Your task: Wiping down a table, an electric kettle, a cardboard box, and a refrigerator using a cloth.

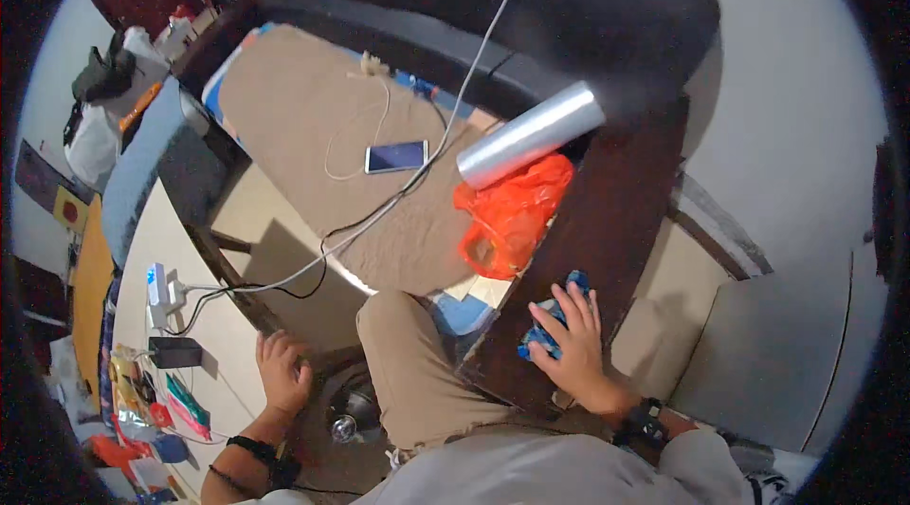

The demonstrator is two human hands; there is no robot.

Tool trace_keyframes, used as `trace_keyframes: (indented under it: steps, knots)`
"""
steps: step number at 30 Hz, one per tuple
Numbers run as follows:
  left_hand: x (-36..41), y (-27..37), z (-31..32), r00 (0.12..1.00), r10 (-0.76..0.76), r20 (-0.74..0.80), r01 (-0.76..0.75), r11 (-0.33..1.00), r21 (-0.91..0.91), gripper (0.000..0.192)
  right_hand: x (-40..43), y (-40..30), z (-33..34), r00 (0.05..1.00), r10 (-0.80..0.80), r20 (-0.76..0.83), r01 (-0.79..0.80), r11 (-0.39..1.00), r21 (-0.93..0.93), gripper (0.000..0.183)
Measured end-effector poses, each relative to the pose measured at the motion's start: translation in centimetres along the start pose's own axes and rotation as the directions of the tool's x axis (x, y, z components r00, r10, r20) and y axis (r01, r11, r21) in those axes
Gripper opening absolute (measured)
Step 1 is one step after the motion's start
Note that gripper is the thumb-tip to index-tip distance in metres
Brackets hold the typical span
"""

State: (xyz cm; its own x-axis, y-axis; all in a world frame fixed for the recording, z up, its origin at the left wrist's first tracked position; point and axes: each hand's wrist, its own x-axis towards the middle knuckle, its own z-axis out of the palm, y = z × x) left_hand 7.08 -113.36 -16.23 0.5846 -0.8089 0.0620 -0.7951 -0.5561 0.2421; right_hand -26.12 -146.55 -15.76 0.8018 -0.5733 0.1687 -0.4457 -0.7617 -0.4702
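My right hand [577, 352] lies over a crumpled blue patterned cloth [540, 341], pressing it against the dark wooden armrest [604, 220] of the sofa. Its fingers are spread, and parts of the cloth show between and beyond them. My left hand [284, 371] holds nothing; its loosely bent fingers rest by the edge of the pale table [227, 377]. Just beyond the cloth, a red plastic bag [522, 213] sits on the seat side of the armrest. A shiny roll of clear plastic film [533, 135] leans across the bag.
A white-framed phone [397, 156] lies on the brown sofa mat [284, 114]. A white cable [490, 28] crosses above the seat to a power strip [156, 295] on the table. Near it are a black box [175, 352] and small packets. A shiny metal object [345, 427] stands below.
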Motion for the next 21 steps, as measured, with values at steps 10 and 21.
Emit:
trace_keyframes:
  steps: [10, 21]
  knots:
    - [-0.2, -0.4, 0.2, 0.985, -0.081, 0.154, 0.066, 0.993, 0.100, 0.021, -1.7, 3.2, 0.5, 0.962, -0.066, 0.266, 0.096, 0.990, -0.103, 0.050]
    - [-1.0, -1.3, 0.5, 0.978, -0.063, 0.197, 0.044, 0.994, 0.097, 0.029, -1.9, 2.2, -0.1, 0.914, 0.046, 0.404, -0.035, 0.999, -0.036, 0.052]
